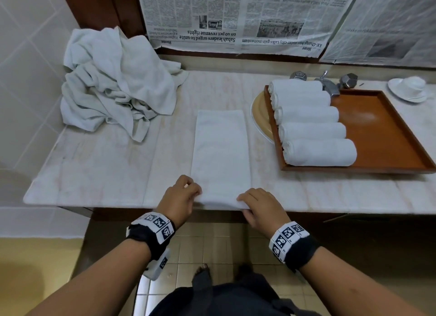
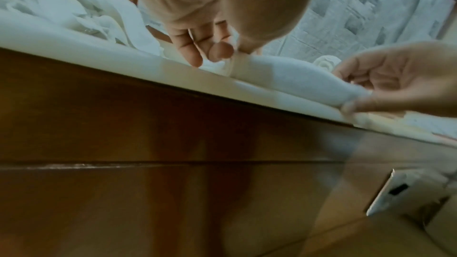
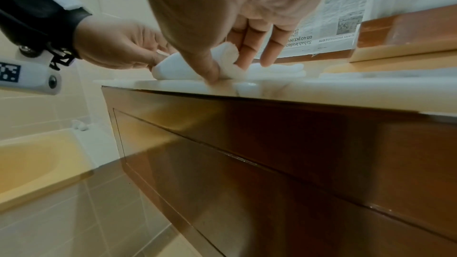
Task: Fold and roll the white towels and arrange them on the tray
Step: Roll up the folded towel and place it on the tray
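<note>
A white towel [image 1: 220, 150], folded into a long narrow strip, lies on the marble counter [image 1: 101, 174] and runs away from me. My left hand [image 1: 182, 197] pinches its near left corner, and my right hand [image 1: 258, 206] pinches its near right corner. The near end [image 2: 291, 77] is lifted and starting to curl. In the right wrist view the thumb and fingers hold the curled end [image 3: 197, 65]. Several rolled white towels [image 1: 313, 129] lie side by side along the left side of the brown wooden tray [image 1: 387, 136].
A heap of crumpled white towels [image 1: 113, 84] fills the counter's back left. The tray sits over a tan sink basin [image 1: 259, 117], with metal taps [image 1: 330, 84] behind it. A white dish [image 1: 409, 89] stands at far right. Newspaper [image 1: 236, 15] covers the wall. Wooden drawers [image 3: 272, 153] lie below.
</note>
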Demonstrator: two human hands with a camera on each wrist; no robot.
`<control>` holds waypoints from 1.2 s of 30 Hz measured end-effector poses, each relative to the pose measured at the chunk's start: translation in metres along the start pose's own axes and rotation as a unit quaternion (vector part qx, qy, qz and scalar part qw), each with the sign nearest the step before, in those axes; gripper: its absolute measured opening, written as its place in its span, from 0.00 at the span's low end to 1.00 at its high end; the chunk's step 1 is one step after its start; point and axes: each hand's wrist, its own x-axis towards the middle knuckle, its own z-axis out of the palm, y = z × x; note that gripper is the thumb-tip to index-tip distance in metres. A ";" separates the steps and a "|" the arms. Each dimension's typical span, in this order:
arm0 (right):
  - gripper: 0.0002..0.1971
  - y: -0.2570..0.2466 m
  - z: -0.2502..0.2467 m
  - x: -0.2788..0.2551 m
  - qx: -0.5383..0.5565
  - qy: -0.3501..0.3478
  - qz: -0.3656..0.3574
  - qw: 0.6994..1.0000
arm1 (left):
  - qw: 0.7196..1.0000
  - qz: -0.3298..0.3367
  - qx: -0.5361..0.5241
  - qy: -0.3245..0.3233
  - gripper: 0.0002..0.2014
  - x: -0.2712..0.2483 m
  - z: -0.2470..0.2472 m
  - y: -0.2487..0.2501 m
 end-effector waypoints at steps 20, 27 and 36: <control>0.10 -0.014 -0.008 0.027 0.002 -0.021 0.132 0.991 | 0.998 0.010 -0.004 -0.068 0.26 0.002 -0.020 -0.007; 0.13 -0.016 -0.001 0.011 0.038 -0.016 0.066 0.997 | 0.986 -0.122 -0.096 -0.059 0.10 0.015 -0.025 0.001; 0.14 -0.003 -0.003 0.022 0.038 -0.017 0.089 0.995 | 0.978 -0.179 -0.099 -0.036 0.09 0.013 -0.024 0.013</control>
